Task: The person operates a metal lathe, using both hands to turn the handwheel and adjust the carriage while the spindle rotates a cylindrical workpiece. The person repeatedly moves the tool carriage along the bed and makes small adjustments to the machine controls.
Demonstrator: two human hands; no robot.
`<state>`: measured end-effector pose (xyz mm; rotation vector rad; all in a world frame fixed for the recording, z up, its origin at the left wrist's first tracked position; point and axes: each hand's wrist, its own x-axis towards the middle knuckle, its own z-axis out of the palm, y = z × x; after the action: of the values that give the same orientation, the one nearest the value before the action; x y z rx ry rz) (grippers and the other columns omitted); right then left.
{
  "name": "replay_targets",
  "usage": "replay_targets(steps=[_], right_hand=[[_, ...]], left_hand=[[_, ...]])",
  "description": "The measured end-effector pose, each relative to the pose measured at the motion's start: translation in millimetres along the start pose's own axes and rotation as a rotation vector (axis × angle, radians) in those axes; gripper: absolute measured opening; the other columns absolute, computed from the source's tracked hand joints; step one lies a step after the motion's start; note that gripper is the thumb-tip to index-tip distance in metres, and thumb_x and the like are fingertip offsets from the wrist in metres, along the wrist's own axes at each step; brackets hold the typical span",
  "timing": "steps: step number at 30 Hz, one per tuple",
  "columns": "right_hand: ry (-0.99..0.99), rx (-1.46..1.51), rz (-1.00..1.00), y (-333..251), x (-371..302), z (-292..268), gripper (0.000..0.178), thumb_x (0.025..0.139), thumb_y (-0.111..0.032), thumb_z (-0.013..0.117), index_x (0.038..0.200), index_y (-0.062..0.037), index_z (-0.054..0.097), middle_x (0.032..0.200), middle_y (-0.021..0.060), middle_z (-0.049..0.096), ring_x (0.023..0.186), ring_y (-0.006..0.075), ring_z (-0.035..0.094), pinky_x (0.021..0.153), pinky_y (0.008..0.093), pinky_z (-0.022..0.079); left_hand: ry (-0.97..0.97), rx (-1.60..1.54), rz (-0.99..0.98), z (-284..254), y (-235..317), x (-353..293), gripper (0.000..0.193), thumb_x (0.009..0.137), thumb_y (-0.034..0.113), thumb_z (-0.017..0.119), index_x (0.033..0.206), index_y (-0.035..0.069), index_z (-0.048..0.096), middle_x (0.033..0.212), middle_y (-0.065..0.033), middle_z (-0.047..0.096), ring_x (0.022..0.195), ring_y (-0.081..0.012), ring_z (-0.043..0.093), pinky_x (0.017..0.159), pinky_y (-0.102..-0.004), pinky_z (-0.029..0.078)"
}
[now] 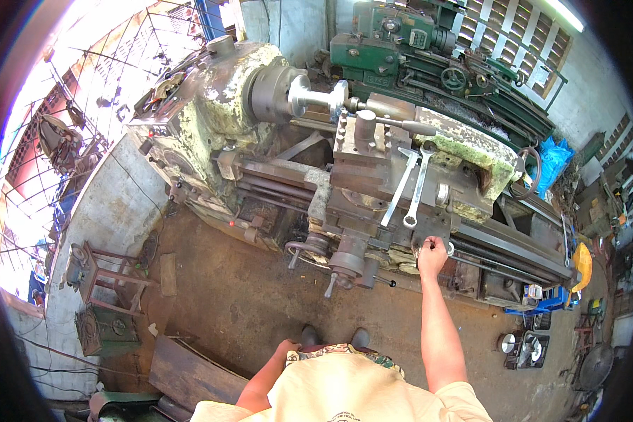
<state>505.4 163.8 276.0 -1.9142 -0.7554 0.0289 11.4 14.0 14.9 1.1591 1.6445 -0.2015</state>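
Observation:
A large worn metal lathe [218, 133] stands in front of me, its paint chipped. My right hand [432, 254] reaches to the front of its carriage [362, 186], fingers closed. A small pale metal ring-like end [450, 250] shows just beside the fist; what the fingers grip is hidden. On top of the carriage lie two wrenches, one with an open end [399, 186] and a combination wrench [420, 184]. Between the chuck [272, 93] and tailstock [464, 133] sits a shiny spool-shaped workpiece [320, 97]. My left hand [286, 348] hangs at my waist, its fingers mostly hidden.
Handwheels and cranks [344, 267] jut from the carriage toward me. A green lathe [429, 63] stands behind. To the right are a blue plastic bag [554, 163], a yellow object [582, 267] and a black crate [529, 350]. A metal stool frame [112, 281] stands left.

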Motion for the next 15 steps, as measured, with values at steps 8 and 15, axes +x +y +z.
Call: replay_targets(steps=[8,15], right_hand=[[0.001,0.002,0.005,0.5,-0.9,-0.6,0.011,0.085,-0.01,0.062,0.088,-0.0012,0.068,0.071,0.0167,0.067,0.062,0.0243,0.065,0.062,0.0372,0.049],[-0.002,0.008,0.001,0.1,-0.7,-0.7,0.01,0.086,-0.009,0.062,0.088,-0.0008,0.067,0.072,0.0163,0.067,0.064,0.0252,0.065,0.063,0.0369,0.05]], left_hand=[[0.005,-0.041,0.046,-3.0,8.9,-10.1,0.04,0.081,0.031,0.072,0.103,-0.004,0.071,0.098,-0.0225,0.071,0.093,-0.0329,0.07,0.081,-0.0384,0.053],[0.012,0.055,0.088,-1.5,1.6,-3.6,0.043,0.08,0.033,0.072,0.101,-0.004,0.071,0.097,-0.0232,0.071,0.094,-0.0333,0.07,0.083,-0.0377,0.052]])
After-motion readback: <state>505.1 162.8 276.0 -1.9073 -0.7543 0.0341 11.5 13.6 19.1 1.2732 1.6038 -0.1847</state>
